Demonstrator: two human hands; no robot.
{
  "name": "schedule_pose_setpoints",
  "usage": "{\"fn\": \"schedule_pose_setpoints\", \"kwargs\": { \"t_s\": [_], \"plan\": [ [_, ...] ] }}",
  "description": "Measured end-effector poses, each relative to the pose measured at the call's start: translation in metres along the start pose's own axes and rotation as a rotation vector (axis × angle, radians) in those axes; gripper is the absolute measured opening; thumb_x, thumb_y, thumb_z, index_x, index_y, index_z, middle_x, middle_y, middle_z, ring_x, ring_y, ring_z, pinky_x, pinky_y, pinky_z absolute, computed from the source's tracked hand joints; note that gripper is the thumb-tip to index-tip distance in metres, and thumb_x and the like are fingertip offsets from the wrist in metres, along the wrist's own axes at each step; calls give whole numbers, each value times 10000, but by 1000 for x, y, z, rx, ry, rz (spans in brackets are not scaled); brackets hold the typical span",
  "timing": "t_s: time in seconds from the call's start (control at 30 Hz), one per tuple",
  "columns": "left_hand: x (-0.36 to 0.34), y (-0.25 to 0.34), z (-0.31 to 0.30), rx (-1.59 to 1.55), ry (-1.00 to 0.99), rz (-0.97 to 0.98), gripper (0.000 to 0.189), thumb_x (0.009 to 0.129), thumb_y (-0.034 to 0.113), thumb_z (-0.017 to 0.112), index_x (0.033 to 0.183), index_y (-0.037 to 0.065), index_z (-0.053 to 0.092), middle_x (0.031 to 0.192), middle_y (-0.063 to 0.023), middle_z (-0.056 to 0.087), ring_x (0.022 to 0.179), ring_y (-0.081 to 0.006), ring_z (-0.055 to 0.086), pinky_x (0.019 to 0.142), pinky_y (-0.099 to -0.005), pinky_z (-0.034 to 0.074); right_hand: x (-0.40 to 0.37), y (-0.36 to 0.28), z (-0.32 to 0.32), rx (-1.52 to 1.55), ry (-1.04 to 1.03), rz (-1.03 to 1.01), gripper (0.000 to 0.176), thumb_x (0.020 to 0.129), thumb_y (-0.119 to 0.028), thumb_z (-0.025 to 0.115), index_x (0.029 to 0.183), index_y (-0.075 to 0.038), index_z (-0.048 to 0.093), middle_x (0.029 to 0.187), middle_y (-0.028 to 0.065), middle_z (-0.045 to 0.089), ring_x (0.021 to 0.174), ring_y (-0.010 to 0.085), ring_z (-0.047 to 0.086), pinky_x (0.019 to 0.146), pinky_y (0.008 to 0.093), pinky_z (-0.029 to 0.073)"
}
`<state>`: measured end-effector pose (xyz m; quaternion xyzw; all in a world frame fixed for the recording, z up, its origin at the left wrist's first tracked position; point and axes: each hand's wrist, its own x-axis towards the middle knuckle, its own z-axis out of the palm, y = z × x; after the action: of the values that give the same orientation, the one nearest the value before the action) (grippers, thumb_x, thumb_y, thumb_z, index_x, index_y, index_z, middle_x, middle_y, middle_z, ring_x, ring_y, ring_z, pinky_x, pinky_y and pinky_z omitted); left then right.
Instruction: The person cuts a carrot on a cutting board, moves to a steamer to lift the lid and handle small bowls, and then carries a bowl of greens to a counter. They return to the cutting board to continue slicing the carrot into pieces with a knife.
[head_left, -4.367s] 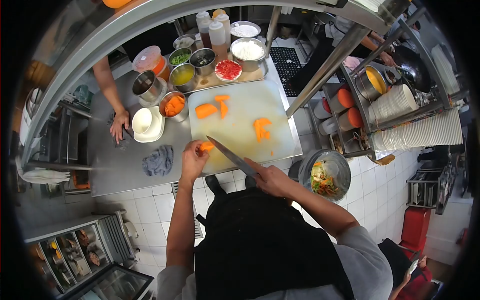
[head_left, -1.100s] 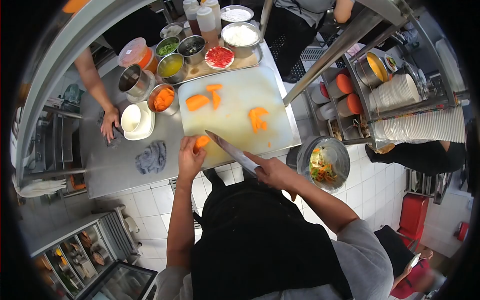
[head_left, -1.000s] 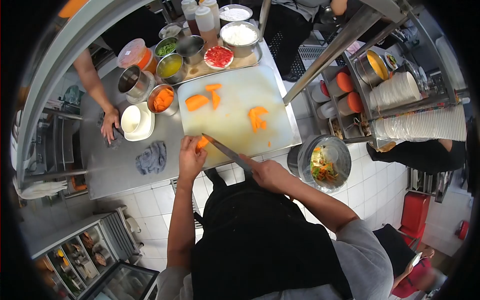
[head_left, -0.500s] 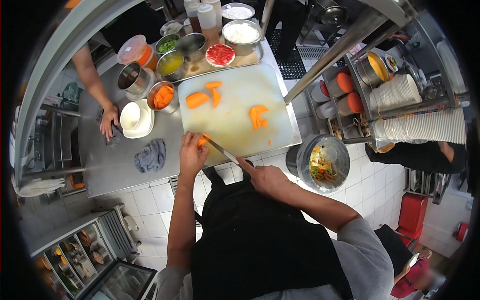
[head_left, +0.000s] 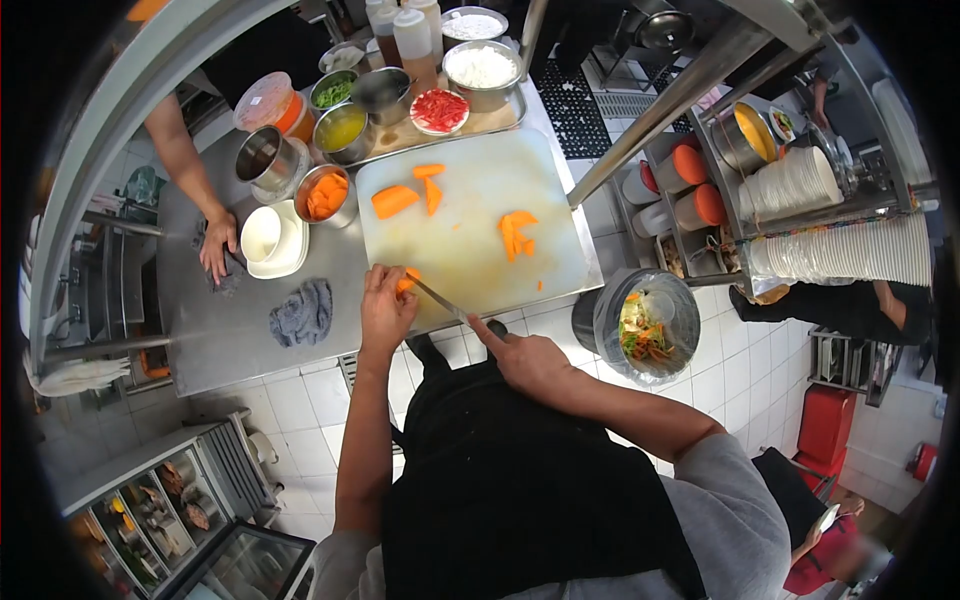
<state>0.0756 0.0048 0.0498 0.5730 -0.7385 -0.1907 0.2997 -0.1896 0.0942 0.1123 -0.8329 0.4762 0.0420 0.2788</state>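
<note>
My left hand (head_left: 387, 308) is closed on a small orange carrot piece (head_left: 406, 282) at the near left edge of the white cutting board (head_left: 470, 200). The fingers hide part of that piece. My right hand (head_left: 530, 358) grips a knife (head_left: 442, 301) by its handle, and the tip of the blade touches or nearly touches the carrot. Farther back on the board lie a thick carrot chunk (head_left: 395, 201) and two smaller pieces. Several cut carrot pieces (head_left: 518, 235) are bunched at the board's right side.
Left of the board stand a metal pot of carrot pieces (head_left: 325, 194), white bowls (head_left: 277, 240) and a grey cloth (head_left: 301, 313). Another person's hand (head_left: 218, 246) rests on a dark cloth. A lined bin (head_left: 648, 328) with scraps stands at the right, below a shelf.
My right hand and the knife have shifted very slightly to the left. My left hand stays on the carrot piece. The pieces on the board have not moved.
</note>
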Motion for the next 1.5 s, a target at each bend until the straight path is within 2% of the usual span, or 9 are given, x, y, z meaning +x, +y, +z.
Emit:
{"fn": "schedule_pose_setpoints", "kwargs": {
  "t_s": [0.33,0.37,0.4,0.5,0.87,1.23,1.3,1.43,1.5],
  "plan": [
    [-3,-5,2,-42,31,34,389,776,-24,646,1164,-25,672,1115,-185,601,1061,-393,597,873,-455,530,-2,24,-32,371,-1,54,744,960,-105,551,1659,-174,307,859,260,730,766,432,715,758,565,573],
    [-5,-6,1,-40,24,32,389,776,-24,646,1164,-25,672,1115,-185,601,1061,-393,597,873,-455,530,-6,27,-35,447,52,38,698,981,-110,526,1652,-168,343,833,217,741,698,343,722,711,502,593],
    [-5,-6,-1,-92,2,5,384,778,-24,646,1161,-24,672,1115,-186,603,1056,-394,601,869,-452,531,-8,28,-41,451,50,42,698,981,-110,526,1652,-168,343,833,217,741,698,343,722,711,502,593],
    [-2,-4,-4,-122,-25,-8,370,782,-25,643,1151,-23,670,1105,-188,607,1039,-396,607,864,-445,532,-8,33,-46,840,-151,192,719,999,-96,488,1679,-240,304,780,134,715,556,165,628,632,346,594],
    [-3,-4,-8,-117,-41,49,332,783,-30,645,1115,-36,656,1084,-198,618,1013,-404,606,879,-449,524,-2,42,-27,1001,-230,208,705,1022,-98,485,1680,-273,303,803,92,696,523,136,576,572,318,570],
    [-2,6,-12,-188,-55,-64,285,797,-43,642,1079,-9,668,1057,-169,615,996,-377,615,831,-428,534,6,37,-13,978,-167,181,697,1025,-88,481,1677,-266,311,788,102,695,498,134,575,541,307,554],
    [-3,5,-11,-158,-54,-46,291,798,-41,642,1085,-2,673,1059,-168,616,999,-376,616,830,-430,535,7,51,-6,1252,-239,186,714,1013,-83,501,1678,-261,309,783,110,694,497,132,577,536,305,550],
    [-6,5,-10,-152,-59,-77,339,796,-31,648,1130,12,682,1064,-171,616,1023,-383,612,855,-446,535,0,54,-11,1341,-204,203,728,1002,-65,499,1678,-255,308,789,99,695,504,116,579,526,303,547],
    [-7,4,-7,-125,-39,-58,363,791,-29,652,1151,11,679,1068,-174,617,1035,-389,608,876,-454,531,-7,48,-23,1025,-133,197,717,991,-78,529,1666,-230,341,807,156,710,565,228,654,602,397,583]
  ]
}}
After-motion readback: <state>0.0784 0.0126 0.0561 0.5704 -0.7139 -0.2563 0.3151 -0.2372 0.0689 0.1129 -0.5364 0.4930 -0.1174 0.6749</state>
